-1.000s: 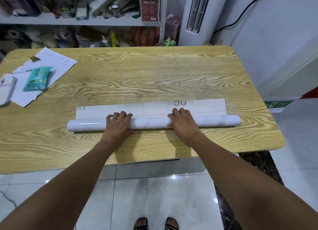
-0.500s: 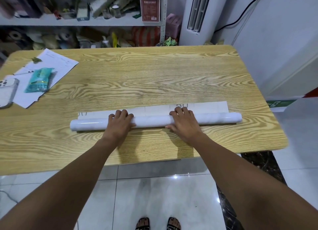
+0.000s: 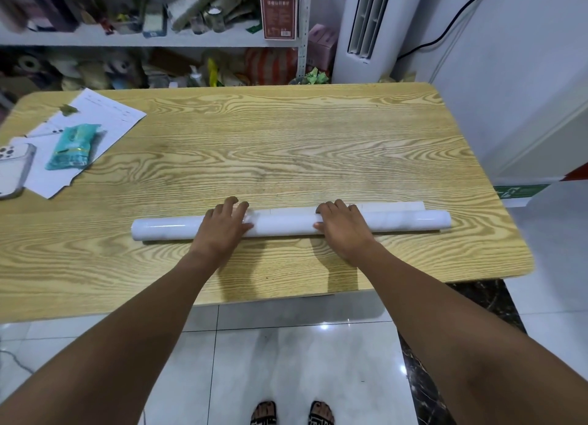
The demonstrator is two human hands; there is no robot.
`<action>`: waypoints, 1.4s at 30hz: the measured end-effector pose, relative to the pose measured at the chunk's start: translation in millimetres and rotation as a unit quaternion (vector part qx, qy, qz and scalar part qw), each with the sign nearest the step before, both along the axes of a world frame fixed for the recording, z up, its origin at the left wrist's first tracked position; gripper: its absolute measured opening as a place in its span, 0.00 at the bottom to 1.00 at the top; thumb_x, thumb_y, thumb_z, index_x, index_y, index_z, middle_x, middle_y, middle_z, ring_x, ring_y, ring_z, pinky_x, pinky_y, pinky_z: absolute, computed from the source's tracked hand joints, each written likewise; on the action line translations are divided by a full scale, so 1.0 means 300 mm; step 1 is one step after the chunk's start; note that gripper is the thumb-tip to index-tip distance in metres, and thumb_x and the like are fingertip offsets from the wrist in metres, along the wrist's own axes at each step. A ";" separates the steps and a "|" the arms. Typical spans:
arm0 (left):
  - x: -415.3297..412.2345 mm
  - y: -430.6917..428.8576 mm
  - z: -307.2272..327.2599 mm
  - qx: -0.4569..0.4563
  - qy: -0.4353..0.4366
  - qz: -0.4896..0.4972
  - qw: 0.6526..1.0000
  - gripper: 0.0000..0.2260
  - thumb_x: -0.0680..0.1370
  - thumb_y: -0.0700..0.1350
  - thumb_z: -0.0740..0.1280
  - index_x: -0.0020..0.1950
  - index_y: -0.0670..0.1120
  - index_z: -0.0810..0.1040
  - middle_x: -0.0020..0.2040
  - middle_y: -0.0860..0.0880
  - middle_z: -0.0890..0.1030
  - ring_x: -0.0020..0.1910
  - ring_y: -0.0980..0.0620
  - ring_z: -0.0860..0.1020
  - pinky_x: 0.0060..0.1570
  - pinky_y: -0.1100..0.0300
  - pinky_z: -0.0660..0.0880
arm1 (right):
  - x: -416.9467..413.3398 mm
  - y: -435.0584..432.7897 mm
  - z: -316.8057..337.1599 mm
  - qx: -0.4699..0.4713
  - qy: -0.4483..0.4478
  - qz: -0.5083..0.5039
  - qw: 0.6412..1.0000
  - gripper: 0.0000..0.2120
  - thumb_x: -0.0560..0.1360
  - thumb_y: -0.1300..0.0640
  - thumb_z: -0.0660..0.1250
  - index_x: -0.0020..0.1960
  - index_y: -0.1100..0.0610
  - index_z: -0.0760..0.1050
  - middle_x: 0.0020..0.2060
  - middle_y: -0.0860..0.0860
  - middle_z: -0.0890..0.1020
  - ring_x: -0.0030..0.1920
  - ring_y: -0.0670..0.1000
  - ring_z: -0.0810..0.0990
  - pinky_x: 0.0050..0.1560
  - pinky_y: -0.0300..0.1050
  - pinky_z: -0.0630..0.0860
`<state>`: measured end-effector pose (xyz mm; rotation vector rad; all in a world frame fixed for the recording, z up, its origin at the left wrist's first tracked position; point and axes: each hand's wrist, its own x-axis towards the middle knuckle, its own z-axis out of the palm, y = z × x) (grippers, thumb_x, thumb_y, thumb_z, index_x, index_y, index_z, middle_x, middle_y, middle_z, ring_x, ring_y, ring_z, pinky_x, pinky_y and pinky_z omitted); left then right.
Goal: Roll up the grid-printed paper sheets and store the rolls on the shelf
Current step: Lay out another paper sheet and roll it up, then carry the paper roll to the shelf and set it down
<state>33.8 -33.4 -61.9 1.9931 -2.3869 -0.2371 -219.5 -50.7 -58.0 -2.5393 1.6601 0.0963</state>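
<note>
Nearest me, on the near half of the light wood-grain table, lies the long white glossy paper roll, its long axis running left to right along the near edge and its right end sitting slightly farther back. The left hand and right hand press flat on its middle, fingers spread over the top and gripping nothing. Just beyond, a thin strip of unrolled grid-printed sheet shows; farther left lie white papers and a teal packet, then the cluttered grey shelf.
</note>
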 end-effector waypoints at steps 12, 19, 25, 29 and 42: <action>0.028 0.009 -0.016 0.008 0.001 -0.043 0.999 0.23 0.73 0.48 0.69 0.66 0.43 0.69 0.55 0.40 0.74 0.54 0.39 0.72 0.59 0.46 0.64 | 0.013 -0.007 -0.014 -0.066 0.000 0.001 0.998 0.15 0.80 0.57 0.57 0.64 0.60 0.71 0.58 0.58 0.76 0.55 0.60 0.74 0.54 0.53 0.70; 0.047 -0.032 -0.068 -0.011 0.022 -0.037 0.999 0.21 0.79 0.53 0.54 0.69 0.45 0.65 0.64 0.44 0.72 0.63 0.43 0.68 0.66 0.44 0.58 | 0.015 -0.034 -0.073 -0.061 -0.018 0.000 0.998 0.27 0.75 0.40 0.59 0.64 0.59 0.70 0.55 0.56 0.77 0.53 0.59 0.75 0.59 0.54 0.70; 0.069 -0.095 -0.086 -0.016 0.002 -0.049 0.999 0.32 0.69 0.68 0.56 0.64 0.48 0.69 0.59 0.44 0.72 0.59 0.41 0.69 0.62 0.45 0.61 | 0.023 -0.101 -0.099 -0.086 -0.036 0.000 0.996 0.34 0.71 0.32 0.49 0.60 0.57 0.73 0.54 0.54 0.77 0.51 0.57 0.75 0.55 0.54 0.70; 0.067 -0.137 -0.076 -0.038 0.012 -0.052 0.998 0.24 0.71 0.59 0.68 0.61 0.47 0.72 0.54 0.45 0.73 0.53 0.42 0.70 0.57 0.47 0.65 | 0.025 -0.146 -0.101 -0.134 0.006 0.020 0.991 0.33 0.71 0.31 0.48 0.51 0.58 0.77 0.45 0.54 0.79 0.42 0.56 0.76 0.45 0.51 0.73; 0.119 -0.238 0.227 -0.132 -0.028 -0.147 0.980 0.20 0.63 0.51 0.77 0.49 0.44 0.76 0.38 0.48 0.80 0.36 0.46 0.79 0.33 0.56 0.73 | 0.029 -0.252 0.168 -0.251 0.002 0.031 0.968 0.27 0.68 0.31 0.55 0.38 0.54 0.77 0.27 0.49 0.78 0.26 0.52 0.77 0.25 0.41 0.69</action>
